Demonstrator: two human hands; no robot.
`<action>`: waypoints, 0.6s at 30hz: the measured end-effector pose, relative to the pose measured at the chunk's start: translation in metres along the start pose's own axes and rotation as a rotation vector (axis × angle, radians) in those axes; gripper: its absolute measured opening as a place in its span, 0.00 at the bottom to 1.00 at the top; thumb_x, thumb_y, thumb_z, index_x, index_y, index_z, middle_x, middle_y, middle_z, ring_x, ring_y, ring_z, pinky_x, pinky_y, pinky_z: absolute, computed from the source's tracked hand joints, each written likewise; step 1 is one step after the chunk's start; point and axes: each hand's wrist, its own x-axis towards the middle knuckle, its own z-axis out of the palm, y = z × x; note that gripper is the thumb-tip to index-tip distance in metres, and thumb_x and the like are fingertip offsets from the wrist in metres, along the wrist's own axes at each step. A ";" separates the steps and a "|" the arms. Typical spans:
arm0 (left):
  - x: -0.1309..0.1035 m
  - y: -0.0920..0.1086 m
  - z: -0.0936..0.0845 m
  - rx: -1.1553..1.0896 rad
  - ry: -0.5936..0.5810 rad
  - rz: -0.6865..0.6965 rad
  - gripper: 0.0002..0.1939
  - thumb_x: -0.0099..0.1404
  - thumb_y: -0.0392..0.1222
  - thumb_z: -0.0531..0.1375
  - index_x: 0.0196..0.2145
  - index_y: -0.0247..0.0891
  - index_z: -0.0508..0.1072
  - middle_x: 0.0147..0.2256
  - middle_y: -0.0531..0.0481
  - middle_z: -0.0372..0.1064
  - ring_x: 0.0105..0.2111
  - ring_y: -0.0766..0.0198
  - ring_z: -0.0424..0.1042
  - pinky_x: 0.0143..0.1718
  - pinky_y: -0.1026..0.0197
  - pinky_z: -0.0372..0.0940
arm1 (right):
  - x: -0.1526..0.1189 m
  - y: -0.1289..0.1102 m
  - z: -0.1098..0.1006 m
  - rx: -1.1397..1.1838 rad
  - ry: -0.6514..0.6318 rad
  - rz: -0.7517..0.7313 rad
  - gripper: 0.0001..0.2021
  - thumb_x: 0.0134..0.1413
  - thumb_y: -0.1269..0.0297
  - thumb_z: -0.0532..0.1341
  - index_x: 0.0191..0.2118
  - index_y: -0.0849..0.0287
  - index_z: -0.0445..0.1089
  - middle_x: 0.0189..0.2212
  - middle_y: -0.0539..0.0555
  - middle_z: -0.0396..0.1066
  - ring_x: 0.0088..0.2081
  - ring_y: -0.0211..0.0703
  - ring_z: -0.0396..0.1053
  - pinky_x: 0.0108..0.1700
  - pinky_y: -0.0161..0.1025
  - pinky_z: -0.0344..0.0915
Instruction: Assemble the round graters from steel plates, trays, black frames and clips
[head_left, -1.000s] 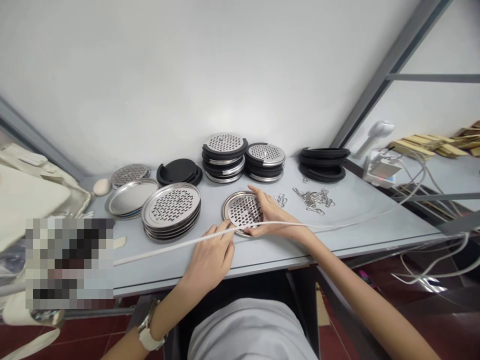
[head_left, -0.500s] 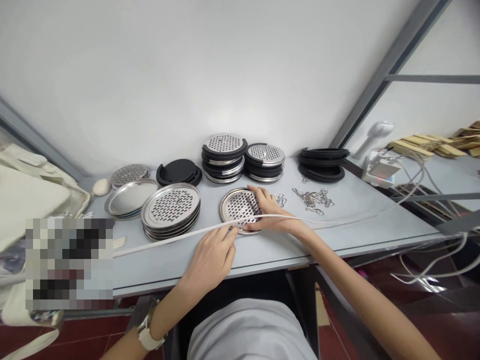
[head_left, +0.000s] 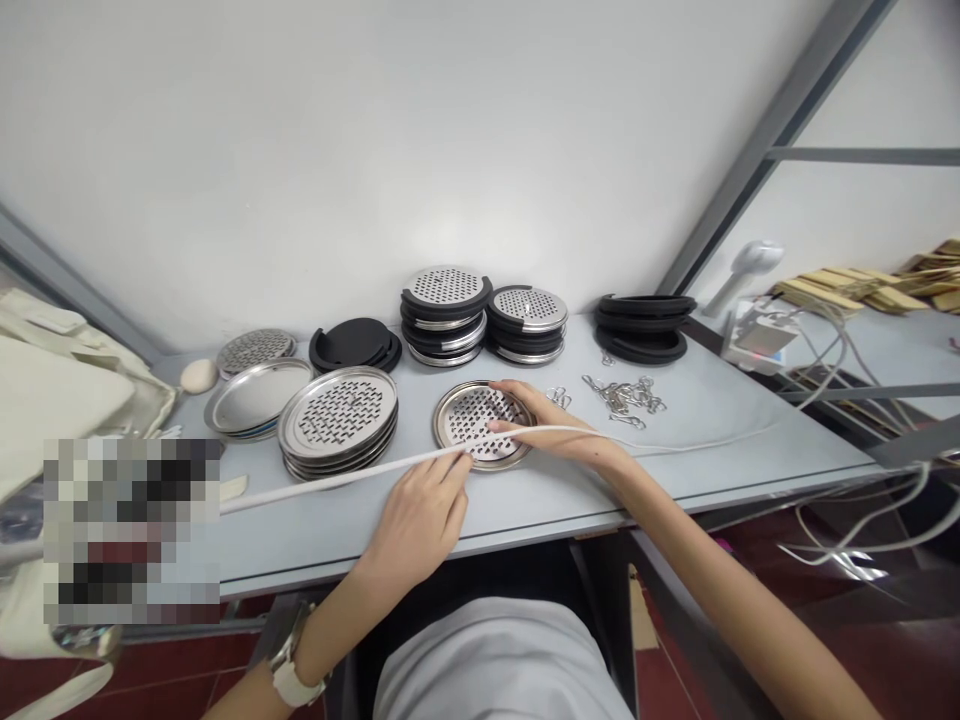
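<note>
A round metal grater plate with a raised rim lies on the table in front of me. My right hand grips its right side, fingers round the far rim and thumb over the perforated face. My left hand is at the plate's near edge, fingers together and curled, fingertips by the rim; what they hold, if anything, is hidden. A white cable runs across the view over the near part of the plate and past both hands. To the left stands a stack of similar grater plates.
Further left are plain metal discs and black round holders. Behind stand two stacks of graters in black holders. At right lie black rings, metal clips and a white plug adapter. Metal posts border the table.
My right thumb has moved from the plate's near rim in onto its perforated face. The plate has shifted slightly left in view. My left hand stays nearly in place.
</note>
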 end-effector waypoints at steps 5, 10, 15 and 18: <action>-0.002 -0.001 0.002 0.025 0.005 -0.003 0.20 0.65 0.33 0.48 0.54 0.40 0.60 0.56 0.47 0.61 0.52 0.57 0.63 0.52 0.53 0.62 | -0.008 0.007 0.010 -0.160 0.137 -0.141 0.18 0.64 0.58 0.48 0.54 0.55 0.65 0.54 0.57 0.65 0.57 0.47 0.59 0.60 0.51 0.54; -0.002 0.000 0.004 0.054 0.033 -0.009 0.19 0.67 0.35 0.48 0.55 0.39 0.59 0.55 0.46 0.60 0.51 0.57 0.63 0.52 0.53 0.61 | -0.015 0.002 0.013 -0.188 0.103 -0.242 0.17 0.64 0.62 0.48 0.55 0.53 0.64 0.51 0.55 0.68 0.57 0.45 0.61 0.58 0.48 0.59; -0.001 -0.001 0.001 0.034 0.018 -0.024 0.16 0.67 0.33 0.46 0.51 0.42 0.61 0.50 0.47 0.63 0.47 0.60 0.66 0.48 0.56 0.63 | -0.016 -0.001 0.012 -0.169 0.107 -0.267 0.17 0.64 0.63 0.48 0.53 0.54 0.66 0.49 0.55 0.70 0.54 0.45 0.63 0.56 0.49 0.61; 0.000 -0.001 0.000 0.023 0.010 -0.035 0.14 0.69 0.35 0.46 0.49 0.43 0.63 0.46 0.49 0.65 0.44 0.61 0.67 0.45 0.57 0.63 | -0.016 -0.003 0.011 -0.164 0.101 -0.275 0.16 0.63 0.63 0.49 0.52 0.54 0.68 0.48 0.55 0.71 0.53 0.46 0.64 0.56 0.51 0.62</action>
